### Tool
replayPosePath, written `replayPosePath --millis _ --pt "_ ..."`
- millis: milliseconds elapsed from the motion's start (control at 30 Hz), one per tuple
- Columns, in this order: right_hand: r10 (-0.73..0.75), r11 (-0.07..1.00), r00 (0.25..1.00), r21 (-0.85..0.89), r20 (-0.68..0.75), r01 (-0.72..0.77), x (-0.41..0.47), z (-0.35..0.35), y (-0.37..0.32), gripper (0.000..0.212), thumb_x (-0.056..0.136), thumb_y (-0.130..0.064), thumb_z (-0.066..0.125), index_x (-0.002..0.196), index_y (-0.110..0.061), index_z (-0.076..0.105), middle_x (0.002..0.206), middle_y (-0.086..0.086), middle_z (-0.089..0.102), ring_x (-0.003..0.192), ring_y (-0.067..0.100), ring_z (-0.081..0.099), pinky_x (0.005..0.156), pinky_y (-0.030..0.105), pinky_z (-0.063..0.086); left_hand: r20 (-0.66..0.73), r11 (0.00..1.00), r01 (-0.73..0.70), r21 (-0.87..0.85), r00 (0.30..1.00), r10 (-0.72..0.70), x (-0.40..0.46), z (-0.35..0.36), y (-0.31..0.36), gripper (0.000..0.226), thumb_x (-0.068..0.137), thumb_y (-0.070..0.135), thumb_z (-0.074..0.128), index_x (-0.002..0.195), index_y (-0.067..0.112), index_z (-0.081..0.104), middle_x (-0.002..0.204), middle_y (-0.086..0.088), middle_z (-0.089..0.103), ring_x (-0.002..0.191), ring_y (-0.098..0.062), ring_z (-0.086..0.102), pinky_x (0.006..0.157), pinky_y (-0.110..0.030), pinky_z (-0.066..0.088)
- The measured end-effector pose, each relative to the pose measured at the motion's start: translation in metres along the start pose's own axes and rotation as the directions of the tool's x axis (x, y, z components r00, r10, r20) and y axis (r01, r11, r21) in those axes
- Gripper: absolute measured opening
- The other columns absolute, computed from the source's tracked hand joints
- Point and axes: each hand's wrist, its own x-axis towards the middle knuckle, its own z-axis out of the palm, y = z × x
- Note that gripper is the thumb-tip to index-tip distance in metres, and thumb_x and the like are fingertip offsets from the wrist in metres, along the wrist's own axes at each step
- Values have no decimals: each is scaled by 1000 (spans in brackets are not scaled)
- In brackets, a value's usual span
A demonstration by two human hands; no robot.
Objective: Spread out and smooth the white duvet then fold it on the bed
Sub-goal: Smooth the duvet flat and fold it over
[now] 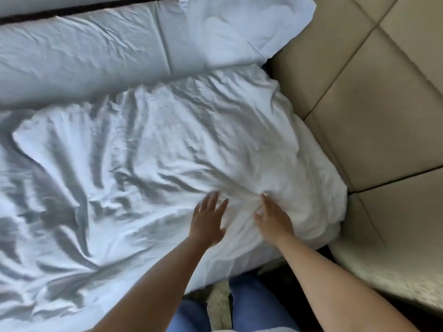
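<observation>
- Duvet (148,149) lay wrinkled across the bed (79,51), bunched toward its right edge
- left hand (208,220) pressed flat, fingers straight
- right hand (274,218) flat beside it, gripping nothing

Bare forearms, sleeveless to view; blue jeans (251,305)

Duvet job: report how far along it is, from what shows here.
Done: the duvet lies opened out across the bed, not bunched in a heap. In hand: smoothing. The left hand and right hand lie flat with straight fingers on its near right part, beside the padded headboard. Left: deep wrinkles cover most of the cloth, especially lower left, and no fold has been made.
</observation>
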Motion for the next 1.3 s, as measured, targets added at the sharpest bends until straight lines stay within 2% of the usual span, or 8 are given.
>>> replayPosePath --millis 133,367,567,700,900,1067,1167,1300 --pt "198 973 954 162 -227 -163 25 -22 26 66 100 -38 35 153 -14 4 141 11 46 125 27 45 105 37 36 43 996 -49 69 998 46 44 -1 52 102 79 51 67 152 31 -1 160 0 -15 146 -19 -16 119 -48 0" --pt "204 973 929 168 -310 -158 89 -52 107 65 86 -50 57 139 -18 36 150 11 23 136 30 23 110 40 28 163 994 -17 104 987 0 112 0 87 126 62 60 77 146 45 -15 156 -2 -26 145 -30 -20 115 -59 -4" --pt "360 579 919 733 163 -357 127 -57 130 137 60 -58 81 150 -23 -18 155 5 24 139 26 32 110 35 31 308 994 -32 104 951 -2 162 -3 71 141 48 63 83 150 34 -10 160 -4 5 147 -29 2 118 -48 15" --pt "199 503 939 793 282 -344 133 -61 110 96 64 -56 79 143 -20 38 139 -3 50 124 17 50 92 25 39 363 999 -19 37 932 4 174 -11 72 138 50 47 88 152 29 -3 154 -8 24 142 -30 23 114 -39 27" --pt "235 856 968 453 89 -250 127 -61 86 106 62 -73 67 145 -19 29 148 2 33 138 24 30 114 39 25 385 997 55 -47 922 -33 174 -14 65 126 57 34 88 152 34 5 145 -3 37 127 -23 44 100 -29 39" --pt "317 462 898 777 305 -428 140 -59 88 141 46 -63 85 152 -20 3 155 -1 23 139 16 32 101 26 35 382 981 123 -148 922 -58 179 -12 63 107 67 25 81 150 37 16 139 -1 42 117 -19 50 90 -22 39" --pt "148 372 906 826 396 -422 135 -75 79 89 67 -44 83 139 -16 39 138 -2 50 113 15 53 87 25 41 382 877 278 -392 916 -120 180 -16 61 66 84 15 62 144 30 38 130 -1 52 111 -18 54 86 -20 43" --pt "-25 513 920 795 392 -324 114 -108 31 50 69 -40 80 112 -21 64 119 1 65 107 20 61 99 36 47 450 407 474 -781 879 -160 158 -49 56 26 97 31 45 90 13 62 90 -7 65 78 -18 66 60 -15 49"
